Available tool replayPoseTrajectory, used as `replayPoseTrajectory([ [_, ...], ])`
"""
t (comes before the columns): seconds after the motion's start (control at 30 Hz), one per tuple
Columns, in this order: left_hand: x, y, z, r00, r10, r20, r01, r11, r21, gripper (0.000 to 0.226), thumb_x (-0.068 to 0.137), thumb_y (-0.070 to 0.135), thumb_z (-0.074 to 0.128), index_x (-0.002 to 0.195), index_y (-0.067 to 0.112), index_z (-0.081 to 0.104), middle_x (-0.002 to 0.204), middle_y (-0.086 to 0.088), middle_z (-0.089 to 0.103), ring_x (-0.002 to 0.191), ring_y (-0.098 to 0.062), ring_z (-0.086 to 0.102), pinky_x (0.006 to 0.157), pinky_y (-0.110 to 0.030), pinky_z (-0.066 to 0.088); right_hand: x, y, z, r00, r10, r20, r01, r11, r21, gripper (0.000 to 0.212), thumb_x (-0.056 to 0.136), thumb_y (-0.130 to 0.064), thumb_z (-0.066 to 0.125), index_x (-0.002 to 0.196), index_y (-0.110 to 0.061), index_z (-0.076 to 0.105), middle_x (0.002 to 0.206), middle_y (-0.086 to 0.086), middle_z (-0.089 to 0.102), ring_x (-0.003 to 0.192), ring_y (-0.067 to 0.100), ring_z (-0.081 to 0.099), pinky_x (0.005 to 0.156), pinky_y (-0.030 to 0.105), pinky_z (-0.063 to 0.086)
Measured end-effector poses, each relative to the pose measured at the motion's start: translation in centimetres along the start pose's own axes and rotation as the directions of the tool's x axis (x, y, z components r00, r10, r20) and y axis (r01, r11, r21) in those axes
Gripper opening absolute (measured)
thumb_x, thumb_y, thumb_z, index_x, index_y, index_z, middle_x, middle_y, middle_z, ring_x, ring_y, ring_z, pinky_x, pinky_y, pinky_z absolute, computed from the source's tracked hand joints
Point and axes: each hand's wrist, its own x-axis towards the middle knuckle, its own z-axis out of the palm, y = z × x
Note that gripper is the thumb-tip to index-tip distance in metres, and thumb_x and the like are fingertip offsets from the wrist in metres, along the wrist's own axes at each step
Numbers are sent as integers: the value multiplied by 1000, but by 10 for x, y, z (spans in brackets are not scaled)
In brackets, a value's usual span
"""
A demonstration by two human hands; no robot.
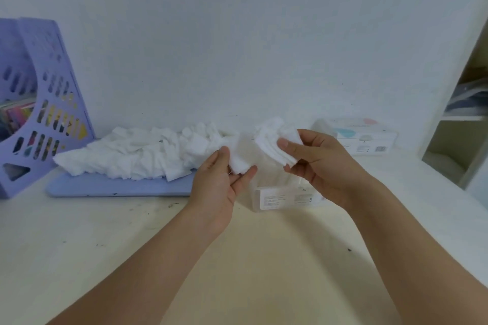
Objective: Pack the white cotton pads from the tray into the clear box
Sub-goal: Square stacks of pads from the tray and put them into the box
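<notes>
A heap of white cotton pads [137,152] lies on a pale blue tray [118,187] left of centre. The clear box [282,195] stands on the table just below my hands, a label on its front wall; some white pads show inside it. My left hand [219,182] pinches a small bunch of pads [241,157] between thumb and fingers. My right hand [317,161] grips a fanned stack of pads [274,144] above the box. The two hands are close together, their bundles nearly touching.
A purple slotted file holder [39,103] with colourful items stands at the far left. A printed white packet or box [369,137] lies against the wall at the right. An open shelf unit [459,124] borders the right edge. The cream tabletop [132,240] extends toward me.
</notes>
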Motion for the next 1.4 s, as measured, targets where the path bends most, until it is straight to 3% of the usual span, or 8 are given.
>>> replayPoseTrajectory([
  [0.1, -5, 0, 4, 999, 26, 26, -27, 999, 25, 20, 106, 13, 49, 112, 9, 67, 111, -10, 75, 92, -16, 75, 74, -29, 62, -4, 1, 11, 990, 23, 136, -26, 1000, 18, 29, 95, -9, 65, 122, 1, 69, 109, 13, 75, 89, 17, 71, 73, 23, 57],
  [0.23, -13, -4, 7, 990, 40, 133, -50, 996, 71, 27, 102, -1, 48, 118, 8, 67, 111, -12, 76, 101, -22, 74, 82, -32, 62, -2, 13, 24, 998, -21, 67, 27, 996, -83, 26, 94, -9, 68, 118, -2, 72, 112, 16, 76, 97, 25, 73, 80, 27, 59],
  [0.4, -13, -3, 7, 992, -20, 124, 20, 1000, 0, 27, 104, 12, 46, 122, 3, 63, 118, -16, 73, 109, -28, 71, 90, -39, 60, 1, 16, 22, 998, -67, 18, 69, 986, -154, 23, 94, -10, 70, 116, -6, 74, 108, 14, 77, 96, 23, 73, 78, 26, 58],
  [0.53, -12, 1, 8, 994, -39, 99, 37, 999, 23, 40, 95, 30, 60, 125, 5, 63, 115, -16, 74, 104, -28, 73, 86, -42, 61, 1, 15, 20, 997, -67, 33, 72, 973, -218, 22, 92, -7, 71, 113, -4, 74, 107, 15, 77, 103, 33, 73, 89, 40, 60],
  [0.7, -8, 3, 7, 999, 0, 48, -6, 991, 136, 32, 92, 16, 68, 118, -1, 62, 113, -19, 73, 99, -30, 74, 82, -43, 62, -4, 9, 19, 991, -122, 57, 133, 939, -318, 19, 92, -5, 72, 110, -3, 75, 103, 17, 77, 99, 37, 72, 87, 46, 59],
  [0.8, -11, 6, 6, 995, -51, 83, 46, 997, 58, 27, 97, 16, 63, 119, 0, 63, 115, -19, 73, 100, -30, 74, 81, -42, 63, -5, 7, 22, 985, -174, 16, 170, 932, -319, 20, 88, -4, 75, 109, -6, 76, 100, 14, 78, 96, 35, 73, 85, 44, 60],
  [1.0, -10, 5, 6, 994, -62, 84, 68, 995, -71, 30, 101, 15, 57, 125, -2, 59, 111, -17, 75, 96, -27, 76, 77, -41, 64, -4, 8, 26, 967, -233, -106, 193, 936, -293, 23, 81, -4, 82, 103, -8, 76, 97, 9, 78, 85, 24, 76, 73, 24, 60],
  [1.4, -8, -2, 6, 996, -80, 37, 83, 994, -77, 23, 104, 15, 52, 121, 0, 57, 107, -17, 76, 91, -26, 77, 71, -40, 64, -2, 9, 22, 969, -200, -147, 157, 953, -260, 20, 77, -2, 84, 95, -1, 75, 90, 12, 77, 81, 25, 76, 73, 30, 62],
])
